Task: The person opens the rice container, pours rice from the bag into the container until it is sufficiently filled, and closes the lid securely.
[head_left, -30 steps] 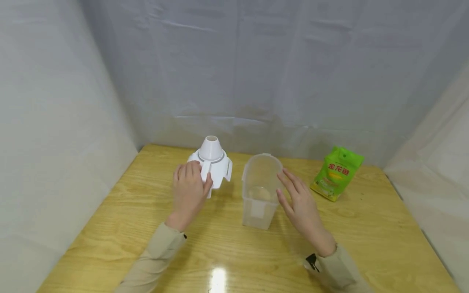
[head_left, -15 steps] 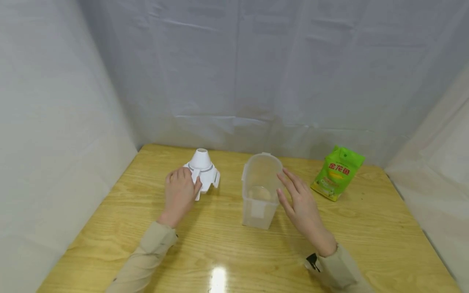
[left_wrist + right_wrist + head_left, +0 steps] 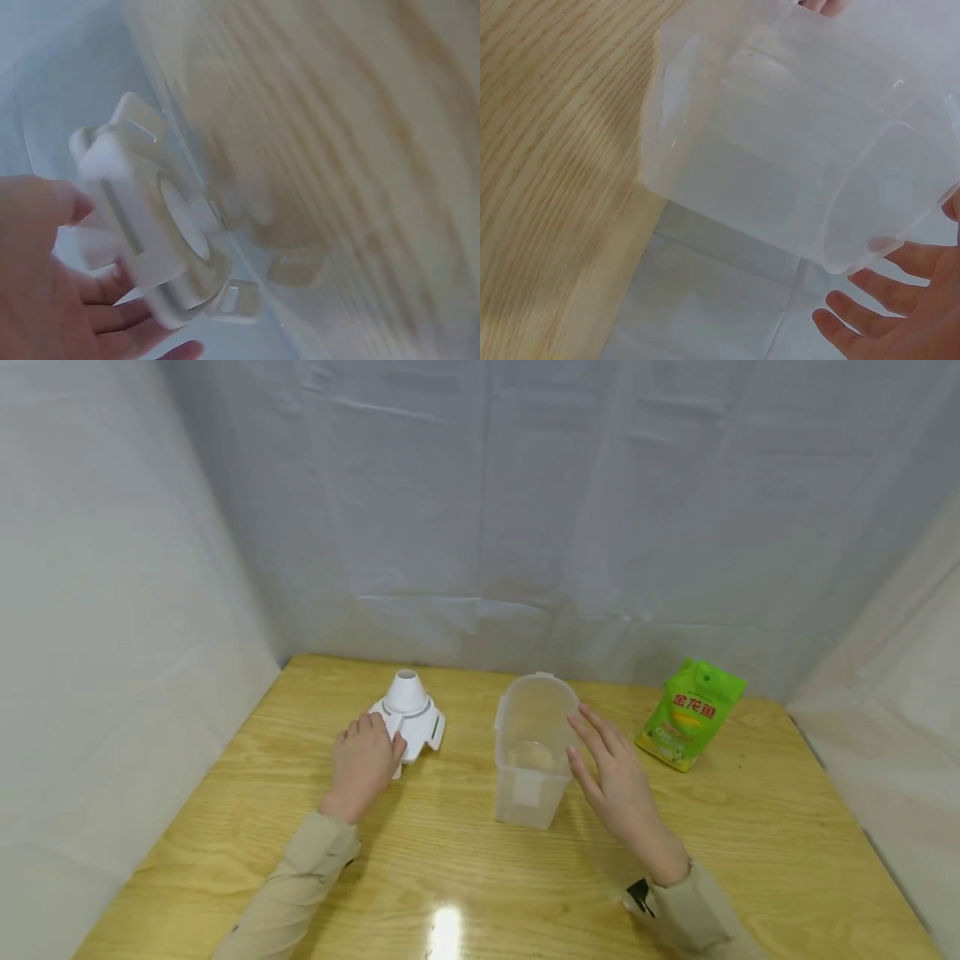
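Note:
My left hand grips a white plastic lid with a cone-shaped spout on top, low over the left part of the table. In the left wrist view, thumb and fingers lie around one end of this lid, whose slotted side tabs stick out. A clear plastic container stands upright and open-topped at the middle. Beside its right wall is my right hand, fingers spread and nearly straight. The right wrist view shows those fingertips right at the rim of the container.
A green and yellow food bag stands upright at the right, behind my right hand. The wooden table ends at pale sheeting hung at the back and both sides.
My left hand has moved the white lid to the left, down and slightly nearer to me, fastest in the first half second. The right hand, container and bag have stayed put.

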`<action>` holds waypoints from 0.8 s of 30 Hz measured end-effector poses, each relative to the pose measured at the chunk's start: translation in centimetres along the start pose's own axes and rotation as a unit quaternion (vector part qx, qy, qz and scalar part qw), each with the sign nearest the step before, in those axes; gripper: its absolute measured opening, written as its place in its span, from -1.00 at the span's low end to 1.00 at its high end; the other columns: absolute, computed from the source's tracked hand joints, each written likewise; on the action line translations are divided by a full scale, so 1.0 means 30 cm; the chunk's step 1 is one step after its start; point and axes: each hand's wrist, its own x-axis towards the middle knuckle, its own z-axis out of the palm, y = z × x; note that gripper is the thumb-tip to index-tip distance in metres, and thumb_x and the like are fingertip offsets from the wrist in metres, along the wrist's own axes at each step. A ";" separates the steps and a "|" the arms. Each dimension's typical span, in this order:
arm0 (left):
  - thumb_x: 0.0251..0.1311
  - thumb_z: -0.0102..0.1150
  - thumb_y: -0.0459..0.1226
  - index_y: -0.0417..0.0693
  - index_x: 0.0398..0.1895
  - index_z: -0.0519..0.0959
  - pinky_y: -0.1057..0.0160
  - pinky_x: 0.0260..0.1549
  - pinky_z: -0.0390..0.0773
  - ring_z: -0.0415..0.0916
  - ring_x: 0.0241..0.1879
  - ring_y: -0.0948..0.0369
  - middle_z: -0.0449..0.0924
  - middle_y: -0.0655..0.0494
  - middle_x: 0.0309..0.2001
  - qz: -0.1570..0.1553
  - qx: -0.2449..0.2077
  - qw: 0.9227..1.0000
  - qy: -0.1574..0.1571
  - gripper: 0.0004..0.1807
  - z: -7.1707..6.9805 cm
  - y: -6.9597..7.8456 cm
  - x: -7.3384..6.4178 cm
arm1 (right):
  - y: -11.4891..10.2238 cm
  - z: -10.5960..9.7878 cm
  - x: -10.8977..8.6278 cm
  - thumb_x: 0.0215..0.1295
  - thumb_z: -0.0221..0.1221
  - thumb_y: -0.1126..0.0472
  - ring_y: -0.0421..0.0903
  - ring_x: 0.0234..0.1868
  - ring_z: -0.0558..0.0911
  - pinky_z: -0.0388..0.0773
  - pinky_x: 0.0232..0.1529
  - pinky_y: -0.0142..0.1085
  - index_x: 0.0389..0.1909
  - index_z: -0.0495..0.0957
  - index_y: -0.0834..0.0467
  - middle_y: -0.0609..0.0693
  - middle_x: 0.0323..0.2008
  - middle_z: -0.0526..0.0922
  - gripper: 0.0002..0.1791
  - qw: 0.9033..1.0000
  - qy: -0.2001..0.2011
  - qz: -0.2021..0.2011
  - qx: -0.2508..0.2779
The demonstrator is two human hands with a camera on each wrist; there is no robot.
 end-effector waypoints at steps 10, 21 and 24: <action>0.19 0.39 -0.10 -0.42 -0.28 0.52 -0.06 -0.48 0.61 0.58 -0.38 -0.14 0.57 -0.24 -0.38 -0.015 0.010 0.996 -0.082 -0.53 -0.015 0.012 -0.013 | 0.001 -0.001 -0.004 0.50 0.10 0.13 0.29 0.32 0.44 0.42 0.25 0.24 0.34 0.45 0.30 0.26 0.40 0.40 -0.50 1.000 -0.007 0.008 0.002; 0.23 0.39 -0.12 -0.31 -0.29 0.55 -0.09 -0.40 0.59 0.61 -0.43 -0.14 0.61 -0.19 -0.40 -0.006 -0.015 1.000 -0.023 -0.62 -0.052 0.012 0.010 | -0.002 -0.004 0.000 0.51 0.10 0.13 0.30 0.31 0.45 0.40 0.27 0.25 0.34 0.45 0.30 0.28 0.38 0.40 -0.51 1.000 -0.010 0.004 0.002; 0.28 0.34 -0.15 -0.27 -0.15 0.59 -0.08 -0.32 0.62 0.64 -0.33 -0.12 0.66 -0.16 -0.31 0.009 -0.043 0.999 -0.018 -0.67 -0.078 0.034 0.028 | -0.002 -0.004 0.000 0.51 0.09 0.13 0.30 0.31 0.44 0.39 0.27 0.26 0.34 0.45 0.30 0.28 0.39 0.39 -0.51 1.000 -0.013 0.007 0.005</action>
